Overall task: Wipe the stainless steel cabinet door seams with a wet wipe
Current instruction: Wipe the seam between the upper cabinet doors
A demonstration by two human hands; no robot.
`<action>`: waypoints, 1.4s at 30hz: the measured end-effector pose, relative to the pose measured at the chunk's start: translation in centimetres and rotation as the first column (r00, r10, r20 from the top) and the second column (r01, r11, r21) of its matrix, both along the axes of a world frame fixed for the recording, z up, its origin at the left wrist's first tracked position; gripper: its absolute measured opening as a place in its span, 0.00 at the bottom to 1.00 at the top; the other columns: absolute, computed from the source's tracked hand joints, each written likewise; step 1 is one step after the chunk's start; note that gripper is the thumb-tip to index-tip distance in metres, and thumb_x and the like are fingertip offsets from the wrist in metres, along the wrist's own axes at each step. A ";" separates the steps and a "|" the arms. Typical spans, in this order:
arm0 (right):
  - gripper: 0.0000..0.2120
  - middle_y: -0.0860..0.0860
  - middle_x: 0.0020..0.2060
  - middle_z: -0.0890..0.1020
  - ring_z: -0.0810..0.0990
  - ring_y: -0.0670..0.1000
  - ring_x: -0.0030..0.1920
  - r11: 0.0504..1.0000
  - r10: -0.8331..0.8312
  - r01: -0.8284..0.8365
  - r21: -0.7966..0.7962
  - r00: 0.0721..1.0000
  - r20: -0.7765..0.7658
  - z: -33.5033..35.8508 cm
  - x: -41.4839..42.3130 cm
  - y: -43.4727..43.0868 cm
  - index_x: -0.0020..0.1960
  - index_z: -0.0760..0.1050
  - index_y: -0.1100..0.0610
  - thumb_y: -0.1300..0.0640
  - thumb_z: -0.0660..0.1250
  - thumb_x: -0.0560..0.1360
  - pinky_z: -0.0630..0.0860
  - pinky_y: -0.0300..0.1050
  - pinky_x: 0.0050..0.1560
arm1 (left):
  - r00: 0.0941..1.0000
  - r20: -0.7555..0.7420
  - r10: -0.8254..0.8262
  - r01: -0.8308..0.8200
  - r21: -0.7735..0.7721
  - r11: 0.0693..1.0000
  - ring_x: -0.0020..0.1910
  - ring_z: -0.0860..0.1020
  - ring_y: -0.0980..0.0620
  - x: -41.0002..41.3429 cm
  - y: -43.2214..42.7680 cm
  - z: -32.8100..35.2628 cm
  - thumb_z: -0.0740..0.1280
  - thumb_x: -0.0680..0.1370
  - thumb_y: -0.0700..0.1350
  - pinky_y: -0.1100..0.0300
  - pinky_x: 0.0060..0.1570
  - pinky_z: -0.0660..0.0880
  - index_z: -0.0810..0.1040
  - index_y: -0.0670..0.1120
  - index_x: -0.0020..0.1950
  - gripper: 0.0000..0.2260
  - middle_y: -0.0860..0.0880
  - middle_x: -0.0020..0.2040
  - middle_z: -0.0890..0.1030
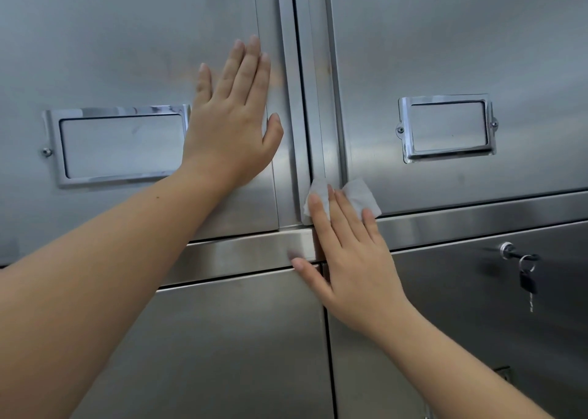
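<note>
Wet wipe [359, 196] sits at the foot of the upright seam [306, 107] between the two upper doors, just above the crosswise rail [248, 253]. It is pinned flat to the steel under the straight, spread fingers of the right hand [353, 259]. Nothing pinches it, and its corners poke out past the fingertips. The left hand [232, 126] lies flat on the left door [127, 53] with its fingers straight, holding nothing, and probably steadies the door.

The wipe looks thin, limp and very light. Being damp, it should glide over smooth steel but may bunch or roll under a sideways push (a crumpled edge already shows on its left). Steady fingertip pressure seems the best hold. Folding it over one fingertip would likely reach deeper into the groove. The doors look rigid and should take firm pressure.
</note>
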State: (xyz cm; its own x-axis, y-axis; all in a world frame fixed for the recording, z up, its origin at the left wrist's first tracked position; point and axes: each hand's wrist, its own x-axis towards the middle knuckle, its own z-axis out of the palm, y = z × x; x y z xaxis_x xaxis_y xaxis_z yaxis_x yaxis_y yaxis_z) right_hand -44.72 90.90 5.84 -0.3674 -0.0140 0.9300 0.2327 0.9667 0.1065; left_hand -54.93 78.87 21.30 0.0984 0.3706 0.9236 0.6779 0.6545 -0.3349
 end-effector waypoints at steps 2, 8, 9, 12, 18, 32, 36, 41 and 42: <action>0.33 0.60 0.71 0.65 0.62 0.59 0.72 0.999 -0.018 0.018 0.032 1.000 0.016 1.3 0.0 0.2 0.73 0.58 0.60 0.40 0.51 0.76 0.60 0.56 0.68 | 1.000 0.004 0.003 -0.003 0.002 1.000 0.75 0.46 0.49 0.1 0.0 0.0 0.54 0.79 0.49 0.45 0.71 0.43 0.49 0.41 0.76 0.28 0.45 0.77 0.48; 0.34 0.54 0.76 0.49 0.42 0.49 0.75 0.999 -0.001 0.002 -0.034 1.000 0.021 5.4 -1.0 0.0 0.75 0.41 0.53 0.36 0.48 0.77 0.41 0.50 0.72 | 1.000 0.002 -0.002 0.002 0.006 1.000 0.75 0.47 0.48 0.1 0.0 0.0 0.55 0.79 0.48 0.45 0.70 0.43 0.50 0.41 0.76 0.28 0.45 0.77 0.49; 0.34 0.54 0.76 0.49 0.41 0.49 0.74 0.999 -0.005 0.006 -0.036 1.000 0.024 5.0 -1.1 0.0 0.74 0.40 0.53 0.36 0.46 0.77 0.41 0.50 0.72 | 1.000 0.004 -0.001 0.001 0.007 1.000 0.75 0.47 0.49 0.0 0.0 -0.1 0.55 0.79 0.48 0.45 0.70 0.43 0.50 0.41 0.76 0.28 0.45 0.77 0.49; 0.34 0.57 0.74 0.55 0.50 0.55 0.75 0.999 -0.002 0.002 -0.046 1.000 0.016 2.0 -0.6 -0.3 0.75 0.49 0.56 0.38 0.48 0.76 0.50 0.54 0.71 | 1.000 0.005 0.003 -0.003 0.006 1.000 0.75 0.46 0.49 0.0 0.0 -0.1 0.55 0.79 0.48 0.45 0.70 0.43 0.50 0.41 0.76 0.28 0.45 0.77 0.48; 0.34 0.61 0.71 0.64 0.63 0.60 0.71 1.000 -0.016 0.016 0.004 1.000 -0.026 0.2 -0.5 -0.2 0.73 0.60 0.61 0.40 0.52 0.75 0.62 0.59 0.66 | 1.000 0.014 0.000 0.000 0.004 1.000 0.75 0.46 0.49 0.2 0.0 -0.1 0.50 0.77 0.50 0.46 0.71 0.43 0.50 0.41 0.76 0.29 0.46 0.77 0.48; 0.34 0.60 0.70 0.65 0.63 0.59 0.71 1.000 -0.004 0.004 0.009 0.998 -0.060 -1.0 -0.6 -0.3 0.72 0.61 0.61 0.39 0.53 0.75 0.61 0.55 0.67 | 1.000 0.013 0.003 -0.003 0.010 1.000 0.75 0.46 0.49 0.1 0.0 -0.1 0.51 0.76 0.50 0.46 0.71 0.43 0.50 0.42 0.76 0.30 0.46 0.77 0.48; 0.33 0.61 0.70 0.65 0.64 0.60 0.70 0.998 -0.022 0.026 0.056 0.998 -0.064 1.5 -0.6 0.2 0.72 0.62 0.61 0.40 0.53 0.75 0.62 0.56 0.67 | 1.000 0.016 0.005 -0.005 0.003 1.000 0.75 0.46 0.49 0.2 0.0 -0.1 0.52 0.77 0.50 0.46 0.71 0.43 0.50 0.42 0.76 0.29 0.46 0.77 0.48; 0.34 0.58 0.74 0.56 0.50 0.55 0.75 1.000 -0.004 0.004 -0.004 0.999 -0.040 4.4 -1.3 0.2 0.75 0.48 0.57 0.38 0.48 0.76 0.49 0.52 0.72 | 1.000 0.022 0.004 -0.004 0.008 1.000 0.75 0.46 0.50 0.3 0.0 -0.1 0.50 0.76 0.51 0.47 0.71 0.43 0.50 0.42 0.76 0.30 0.47 0.77 0.48; 0.34 0.58 0.74 0.56 0.50 0.55 0.75 1.000 0.000 0.000 -0.009 0.999 -0.040 3.8 -1.3 0.2 0.75 0.48 0.57 0.38 0.48 0.76 0.49 0.52 0.72 | 1.000 0.022 0.000 0.000 0.010 1.000 0.75 0.46 0.50 0.4 -0.1 -0.1 0.50 0.76 0.51 0.47 0.71 0.43 0.51 0.42 0.76 0.30 0.46 0.77 0.48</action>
State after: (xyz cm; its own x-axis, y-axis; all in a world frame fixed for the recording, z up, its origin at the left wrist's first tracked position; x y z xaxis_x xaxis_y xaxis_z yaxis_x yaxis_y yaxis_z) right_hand -46.06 91.06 9.64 -0.3296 -0.0057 0.9441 0.2368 0.9675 0.0885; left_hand -54.57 78.81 21.17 0.0775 0.3613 0.9292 0.6849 0.6580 -0.3130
